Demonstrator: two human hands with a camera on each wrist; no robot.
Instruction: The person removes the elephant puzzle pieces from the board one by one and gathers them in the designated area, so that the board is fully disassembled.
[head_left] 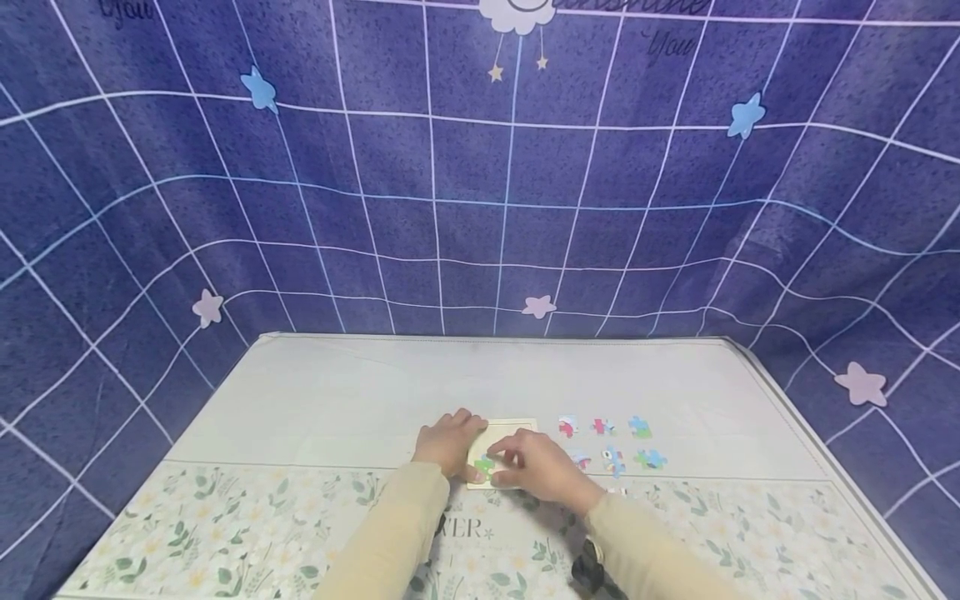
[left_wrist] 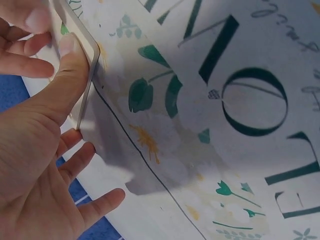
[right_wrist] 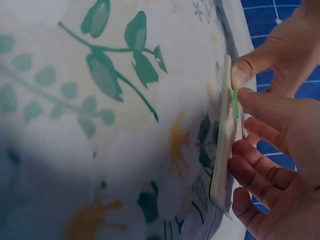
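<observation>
A shallow wooden puzzle tray [head_left: 517, 424] lies on the table with a green and blue jigsaw piece [head_left: 484, 467] at its lower left. My left hand [head_left: 450, 443] lies at the tray's left side. In the left wrist view its straight thumb [left_wrist: 74, 70] presses on the tray near the corner, and its other fingers spread loosely past the edge. My right hand [head_left: 542, 467] is over the tray from the right. Thumb and index finger pinch the green piece, seen edge-on between them in the right wrist view; the other fingers hang loosely curled over the tray.
To the right of the tray lie several loose jigsaw pieces in rows, among them a red and white piece [head_left: 567, 427] and a blue and green piece [head_left: 651, 459]. A floral cloth [head_left: 247, 525] covers the table's near part. A blue gridded curtain [head_left: 472, 167] hangs behind.
</observation>
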